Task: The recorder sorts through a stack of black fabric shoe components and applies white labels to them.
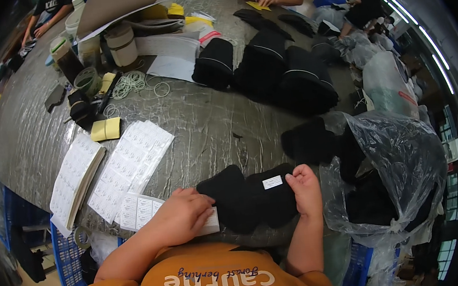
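Black pieces (248, 203): right one labelled (white label (272, 182)), left showing none; right fingers (304, 174) pinching the edge, left fingers' (195, 203) grip unclear.

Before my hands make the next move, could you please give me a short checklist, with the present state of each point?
1. White label lies within the outline of the black fabric: ok.
2. White label is firmly attached: cannot tell from this view.
3. Right hand is at the fabric's right edge, beside the label: ok.
4. Label sheet by the left hand is fully visible: not ok; the left hand and forearm cover part of it.
5. Yellow bundle is apart from both hands: ok.
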`<action>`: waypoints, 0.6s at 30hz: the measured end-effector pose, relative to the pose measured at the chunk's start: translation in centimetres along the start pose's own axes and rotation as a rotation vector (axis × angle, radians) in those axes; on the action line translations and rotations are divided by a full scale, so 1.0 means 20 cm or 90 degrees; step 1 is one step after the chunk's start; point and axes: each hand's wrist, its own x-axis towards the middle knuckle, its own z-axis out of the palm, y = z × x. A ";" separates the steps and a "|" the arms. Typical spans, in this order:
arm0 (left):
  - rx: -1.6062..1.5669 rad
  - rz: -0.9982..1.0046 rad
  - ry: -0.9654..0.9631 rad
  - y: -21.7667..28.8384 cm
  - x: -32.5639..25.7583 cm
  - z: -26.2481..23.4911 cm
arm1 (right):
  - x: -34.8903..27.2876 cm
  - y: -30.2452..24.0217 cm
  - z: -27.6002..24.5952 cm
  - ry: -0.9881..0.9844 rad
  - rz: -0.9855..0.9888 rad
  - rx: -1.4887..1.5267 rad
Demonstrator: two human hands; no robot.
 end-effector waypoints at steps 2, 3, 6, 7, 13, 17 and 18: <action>0.000 -0.059 0.021 -0.01 -0.01 0.01 | 0.01 0.00 -0.08 0.073 -0.001 -0.091; 0.001 -0.059 0.018 -0.01 0.00 0.02 | 0.01 0.02 -0.14 0.151 -0.088 -0.304; -0.074 -0.122 0.080 0.02 0.02 0.02 | -0.04 0.01 -0.06 0.228 -0.415 -0.679; -0.103 -0.151 0.106 0.02 0.02 0.03 | -0.09 -0.01 0.05 0.159 -0.222 -0.477; -0.189 -0.196 0.176 0.07 0.04 0.04 | -0.26 0.02 0.48 -0.238 -0.083 -0.104; -0.335 -0.147 0.129 0.00 0.02 0.02 | -0.26 0.00 0.54 -0.238 -0.257 -0.156; -0.392 -0.134 0.091 -0.01 0.01 0.02 | -0.26 -0.01 0.55 -0.243 -0.256 -0.155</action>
